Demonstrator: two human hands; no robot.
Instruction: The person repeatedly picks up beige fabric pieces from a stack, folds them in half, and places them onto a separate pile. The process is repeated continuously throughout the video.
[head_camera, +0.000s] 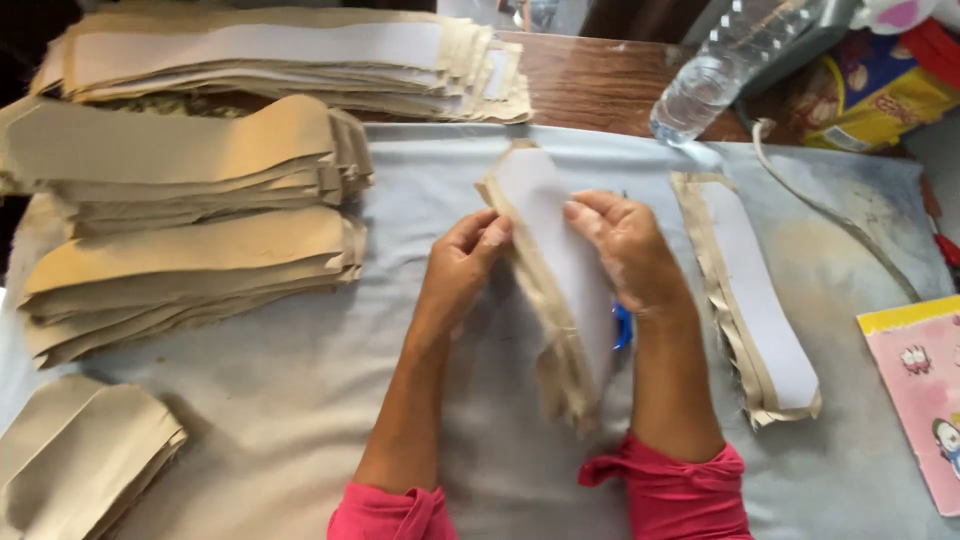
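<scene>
Fabric piece (545, 255), a long tan strip with a white lining on its face, is held up off the grey cloth (300, 400) between the person's two hands. Left hand (462, 268) pinches its left edge, thumb and fingers pressed together on the tan border. Right hand (625, 250) curls over the white face from the other side, fingers bent and closed on the strip (something blue (622, 326) peeks out below that wrist, too hidden to tell what it is). Both forearms end in rolled pink sleeves (665, 490). Just to the right of the hands, a second lined strip (760, 310) lies flat on the cloth, apart from the held one. Farther left, tan stacks (190, 210) of similar pieces sit piled up, with another stack (280, 60) along the far edge. A clear plastic bottle (715, 70) lies on the wooden table (600, 85) beyond, and a pink booklet (920, 400) sits at the right edge.
</scene>
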